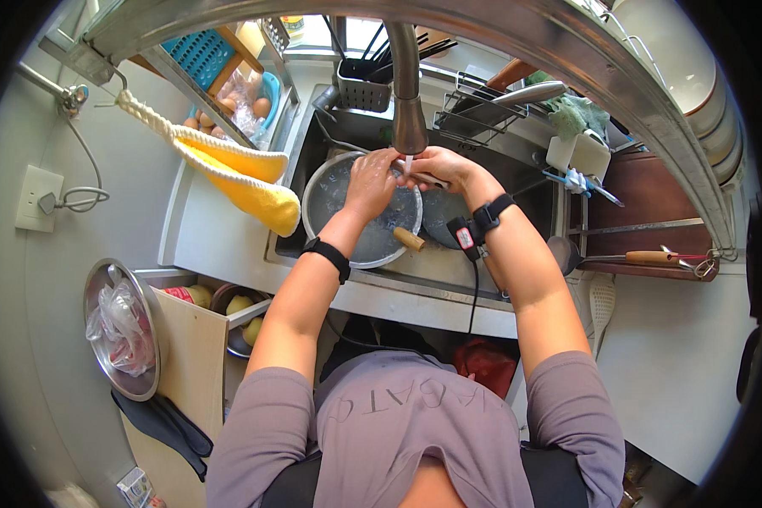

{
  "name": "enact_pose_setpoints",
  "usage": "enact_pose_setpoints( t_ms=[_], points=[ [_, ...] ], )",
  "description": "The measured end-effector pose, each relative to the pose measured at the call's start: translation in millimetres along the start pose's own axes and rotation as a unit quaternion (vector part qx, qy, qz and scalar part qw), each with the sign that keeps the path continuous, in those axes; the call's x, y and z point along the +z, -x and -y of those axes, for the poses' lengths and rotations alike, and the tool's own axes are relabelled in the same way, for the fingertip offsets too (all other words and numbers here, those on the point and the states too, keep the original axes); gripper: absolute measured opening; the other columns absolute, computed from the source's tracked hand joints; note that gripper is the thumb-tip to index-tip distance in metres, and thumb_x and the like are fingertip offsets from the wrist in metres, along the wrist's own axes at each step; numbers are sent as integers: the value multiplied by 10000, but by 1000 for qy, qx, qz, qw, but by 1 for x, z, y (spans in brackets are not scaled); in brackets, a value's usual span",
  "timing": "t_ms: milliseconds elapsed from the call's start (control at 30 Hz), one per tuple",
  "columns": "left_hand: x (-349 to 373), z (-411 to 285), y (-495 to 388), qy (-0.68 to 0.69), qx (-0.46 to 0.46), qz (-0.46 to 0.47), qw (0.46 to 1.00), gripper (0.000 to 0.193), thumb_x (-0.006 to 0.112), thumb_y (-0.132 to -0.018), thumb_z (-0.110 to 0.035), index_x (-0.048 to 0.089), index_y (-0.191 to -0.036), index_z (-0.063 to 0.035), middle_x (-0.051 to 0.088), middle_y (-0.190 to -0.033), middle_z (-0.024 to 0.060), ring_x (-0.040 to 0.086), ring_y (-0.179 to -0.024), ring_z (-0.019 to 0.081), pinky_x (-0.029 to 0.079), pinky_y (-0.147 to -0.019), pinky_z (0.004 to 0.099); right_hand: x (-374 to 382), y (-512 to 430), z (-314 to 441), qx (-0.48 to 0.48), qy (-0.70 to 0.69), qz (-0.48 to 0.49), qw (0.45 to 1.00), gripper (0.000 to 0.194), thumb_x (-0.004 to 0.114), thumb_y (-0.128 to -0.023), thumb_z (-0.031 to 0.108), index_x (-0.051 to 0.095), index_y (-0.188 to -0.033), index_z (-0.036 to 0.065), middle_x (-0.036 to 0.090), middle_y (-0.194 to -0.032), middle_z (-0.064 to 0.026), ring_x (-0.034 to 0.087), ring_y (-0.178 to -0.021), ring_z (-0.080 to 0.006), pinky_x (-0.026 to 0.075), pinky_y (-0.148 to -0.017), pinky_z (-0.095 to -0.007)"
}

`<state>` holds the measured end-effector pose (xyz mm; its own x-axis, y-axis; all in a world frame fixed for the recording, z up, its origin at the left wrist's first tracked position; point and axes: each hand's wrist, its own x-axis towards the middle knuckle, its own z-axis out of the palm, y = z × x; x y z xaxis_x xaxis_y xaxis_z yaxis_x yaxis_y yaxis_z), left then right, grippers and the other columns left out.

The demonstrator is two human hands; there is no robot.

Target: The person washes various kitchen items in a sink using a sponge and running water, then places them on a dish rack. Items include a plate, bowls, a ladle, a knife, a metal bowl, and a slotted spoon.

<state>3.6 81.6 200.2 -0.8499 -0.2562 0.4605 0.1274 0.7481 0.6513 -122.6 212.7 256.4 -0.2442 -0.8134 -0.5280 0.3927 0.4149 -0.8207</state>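
Note:
Under the tap (409, 124), a thin stream of water runs onto my two hands. My right hand (447, 168) grips a slim metal utensil (433, 181); its exact kind is hidden by the fingers. The fingers of my left hand (373, 183) close on the utensil's left end. Below them, a round metal basin (311, 236) in the sink holds cloudy, bubbly water. A short wooden handle (409, 239) sticks out over the basin's near right rim, its other end under the water. Right of the basin, a second round vessel (441, 219) is partly hidden by my right arm.
A utensil holder (363, 86) and a wire rack (482, 105) with a knife stand behind the sink. A yellow cloth (247, 190) hangs at left. A metal bowl with plastic bags (155, 355) sits by an open drawer (190, 343). A steel shelf beam (521, 32) crosses overhead.

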Motion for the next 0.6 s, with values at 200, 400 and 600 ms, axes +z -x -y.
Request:
enact_pose_setpoints(
  t_ms=[200, 400, 600],
  points=[
    [-14, 30, 8, -22, -76, -159, 984, 437, 488, -706, 15, 540, -1126, -92, 533, -1216, 98, 473, -1143, 299, 334, -985, 423, 17, -18, 16, -1, -18, 50, 999, 387, 640, -810, 153, 537, -1171, 57, 657, -989, -113, 658, -875, -161, 499, -580, -212],
    [-27, 72, -15, 56, -195, -174, 964, 568, 441, -737, -36, 412, -1302, 23, 426, -1338, 196, 364, -1273, 311, 264, -1068, 369, 12, 6, 19, -55, -128, 61, 988, 328, 530, -897, 299, 570, -1074, 26, 624, -1051, -177, 634, -957, -287, 513, -785, -367],
    [-29, 76, -50, 283, -329, -98, 896, 652, 521, -729, -89, 359, -1343, 58, 461, -1328, 192, 465, -1191, 224, 355, -968, 282, 6, 104, 7, -92, -184, 74, 976, 306, 375, -846, 70, 557, -1050, -66, 586, -1108, -236, 591, -1040, -345, 516, -849, -413]
  ],
)
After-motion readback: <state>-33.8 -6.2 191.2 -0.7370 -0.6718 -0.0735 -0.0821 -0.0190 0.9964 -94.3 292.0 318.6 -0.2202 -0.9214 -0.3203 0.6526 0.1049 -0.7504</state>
